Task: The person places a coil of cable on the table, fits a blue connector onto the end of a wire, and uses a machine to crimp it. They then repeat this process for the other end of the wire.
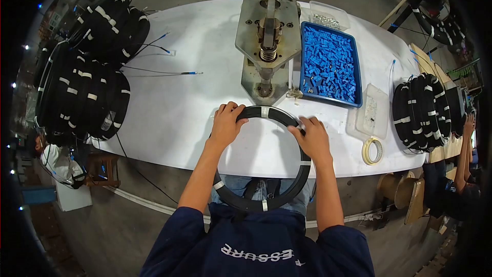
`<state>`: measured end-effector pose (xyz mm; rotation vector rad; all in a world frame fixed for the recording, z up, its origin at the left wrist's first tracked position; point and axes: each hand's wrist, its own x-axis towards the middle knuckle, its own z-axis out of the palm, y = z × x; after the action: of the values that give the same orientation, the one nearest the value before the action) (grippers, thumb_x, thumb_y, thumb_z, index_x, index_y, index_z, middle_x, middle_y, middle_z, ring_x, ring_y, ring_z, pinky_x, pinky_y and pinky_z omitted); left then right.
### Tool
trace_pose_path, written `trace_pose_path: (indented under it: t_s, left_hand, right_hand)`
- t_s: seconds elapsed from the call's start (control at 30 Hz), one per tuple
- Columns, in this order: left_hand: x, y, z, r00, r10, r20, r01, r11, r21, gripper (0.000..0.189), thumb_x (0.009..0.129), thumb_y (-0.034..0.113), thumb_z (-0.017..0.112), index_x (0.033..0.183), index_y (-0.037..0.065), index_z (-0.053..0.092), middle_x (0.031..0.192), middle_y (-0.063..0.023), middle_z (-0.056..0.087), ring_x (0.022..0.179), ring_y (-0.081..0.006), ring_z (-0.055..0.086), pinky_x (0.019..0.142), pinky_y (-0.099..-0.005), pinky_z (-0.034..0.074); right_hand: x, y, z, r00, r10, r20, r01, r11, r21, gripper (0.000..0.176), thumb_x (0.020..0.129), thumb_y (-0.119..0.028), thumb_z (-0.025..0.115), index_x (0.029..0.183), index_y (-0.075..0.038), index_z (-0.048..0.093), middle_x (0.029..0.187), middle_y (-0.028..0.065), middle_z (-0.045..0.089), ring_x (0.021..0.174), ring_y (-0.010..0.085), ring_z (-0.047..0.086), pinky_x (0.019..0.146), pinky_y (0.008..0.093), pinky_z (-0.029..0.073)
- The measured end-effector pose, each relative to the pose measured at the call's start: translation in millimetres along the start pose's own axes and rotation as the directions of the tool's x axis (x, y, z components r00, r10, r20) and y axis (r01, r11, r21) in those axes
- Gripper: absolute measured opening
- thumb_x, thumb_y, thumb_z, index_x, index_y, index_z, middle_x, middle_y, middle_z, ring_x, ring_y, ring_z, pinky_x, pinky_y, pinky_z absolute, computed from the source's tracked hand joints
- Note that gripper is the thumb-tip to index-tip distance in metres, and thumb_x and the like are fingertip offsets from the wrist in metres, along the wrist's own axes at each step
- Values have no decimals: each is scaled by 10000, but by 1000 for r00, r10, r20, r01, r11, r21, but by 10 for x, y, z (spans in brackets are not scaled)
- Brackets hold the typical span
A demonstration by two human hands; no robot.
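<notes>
A coil of black cable [285,199], bound with several white tape bands, rests partly over the white table edge and against my lap. My left hand [227,124] is closed round its upper left part, thumb on the inner side. On the upper right part my right hand [312,136] grips the same coil, fingers over the outside. Just beyond the coil stands a metal hand press [268,46] with a spring and a plunger. To its right lies a blue tray [357,84] filled with small blue connector pieces [328,61].
Stacked black cable coils [84,92] stand at the left, loose blue-tipped ends reaching over the table [195,31]. More coils [421,113] sit at the right. A tape roll [372,151] and clear plastic boxes [376,110] lie near the right edge. Another person's arm [464,149] shows far right.
</notes>
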<state>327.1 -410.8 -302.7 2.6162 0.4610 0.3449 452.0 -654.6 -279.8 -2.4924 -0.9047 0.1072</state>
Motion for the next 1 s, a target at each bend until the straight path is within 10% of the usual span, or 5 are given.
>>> trace_pose_path:
  t_s: [0.17,0.4,0.5,0.63,1.0]
  left_hand:
    - [182,-100,-76,983,128,131,-117,989,-92,358,811,201,736,1136,70,664,1067,-95,598,1015,-315,547,877,-421,455]
    - [298,-107,-303,982,165,91,-150,977,-154,299,843,171,717,1121,66,687,1038,-97,614,965,-299,580,850,-394,477]
    - [347,-234,-321,975,-10,223,102,908,-407,241,854,171,714,1060,48,708,978,-116,620,873,-295,607,782,-379,497]
    - [277,-116,-154,992,95,85,-68,959,-275,213,862,152,699,1050,55,720,897,-121,596,783,-297,598,704,-384,486]
    - [475,-28,-30,955,292,53,-277,941,-194,255,869,239,693,1077,95,723,969,-67,595,935,-269,547,871,-417,395]
  right_hand:
    - [452,-43,320,981,-192,29,171,923,344,390,887,-357,683,995,16,705,866,151,620,795,310,611,748,373,489]
    - [411,-19,487,996,60,-64,-5,766,643,195,922,-186,636,943,2,684,840,129,639,730,220,600,682,327,479]
    - [428,77,408,940,342,-6,-224,629,745,169,929,-152,622,1010,-6,650,758,97,644,671,149,576,654,285,473]
    - [319,-59,458,993,-92,-67,114,828,549,256,871,-186,707,1043,-7,648,979,139,652,916,274,619,820,357,491]
    - [-160,-207,503,973,216,-78,-146,846,513,593,809,-132,753,1322,-38,471,1093,200,590,997,378,572,871,456,469]
